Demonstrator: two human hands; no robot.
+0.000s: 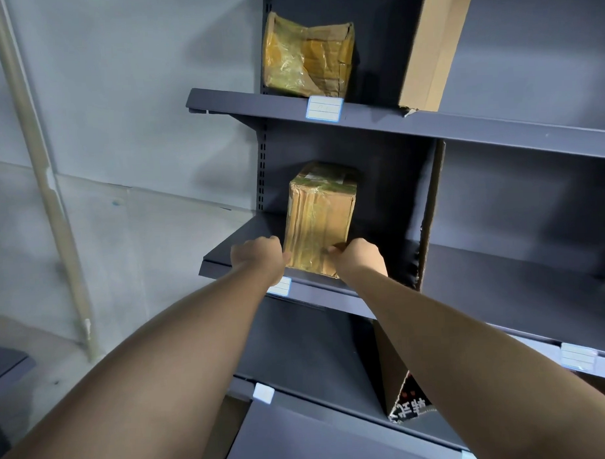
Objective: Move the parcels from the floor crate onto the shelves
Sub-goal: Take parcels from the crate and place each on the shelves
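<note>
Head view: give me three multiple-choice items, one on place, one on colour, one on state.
1. Where does the taped parcel stand? A) upper shelf B) middle shelf C) floor
2. What colour is the shelving? A) white B) red C) dark grey
3. How do the left grip and right grip stand? A) both hold the taped parcel B) only the left holds it C) both hang free

Key: 1 B, it sits one level below the crumpled parcel; 2 C, all its metal is dark grey; 3 A, fingers curl at both lower corners of the parcel.
</note>
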